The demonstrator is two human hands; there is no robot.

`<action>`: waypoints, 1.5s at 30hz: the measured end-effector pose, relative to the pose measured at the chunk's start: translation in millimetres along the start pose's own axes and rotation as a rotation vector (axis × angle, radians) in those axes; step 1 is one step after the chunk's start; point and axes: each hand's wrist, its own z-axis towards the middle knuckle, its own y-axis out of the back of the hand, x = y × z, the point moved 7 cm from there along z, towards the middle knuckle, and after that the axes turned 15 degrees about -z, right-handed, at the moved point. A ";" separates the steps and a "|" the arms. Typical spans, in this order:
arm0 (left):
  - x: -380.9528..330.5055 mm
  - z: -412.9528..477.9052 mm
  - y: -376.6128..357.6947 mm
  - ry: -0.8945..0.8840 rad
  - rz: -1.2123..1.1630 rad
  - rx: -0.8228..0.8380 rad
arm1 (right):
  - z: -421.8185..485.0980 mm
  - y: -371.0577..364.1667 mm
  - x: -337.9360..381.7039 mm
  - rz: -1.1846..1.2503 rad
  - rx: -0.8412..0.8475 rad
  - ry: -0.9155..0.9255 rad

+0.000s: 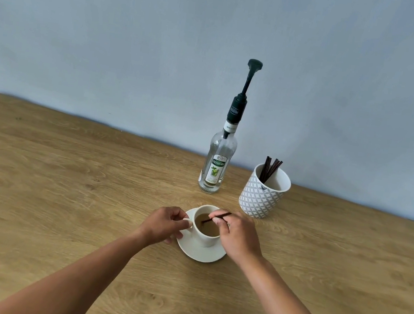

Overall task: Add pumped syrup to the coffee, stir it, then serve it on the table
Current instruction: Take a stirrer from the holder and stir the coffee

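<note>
A white cup (205,238) of light brown coffee stands on a white saucer (200,254) near the middle of the wooden table. My left hand (164,224) pinches the cup's handle on its left side. My right hand (236,234) holds a thin dark stir stick (216,217) slanted down, its lower end in the coffee. Behind the cup stands a clear syrup bottle (216,166) with a green label and a tall black pump, its head raised.
A white patterned holder (261,195) with several dark stir sticks stands right of the bottle, close to my right hand. The wooden table (64,176) runs up to a pale blue wall behind; its right edge shows at far right.
</note>
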 end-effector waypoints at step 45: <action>-2.9 -1.6 -1.3 0.002 -0.008 0.012 | -3.4 3.9 -1.9 -0.044 -0.019 0.016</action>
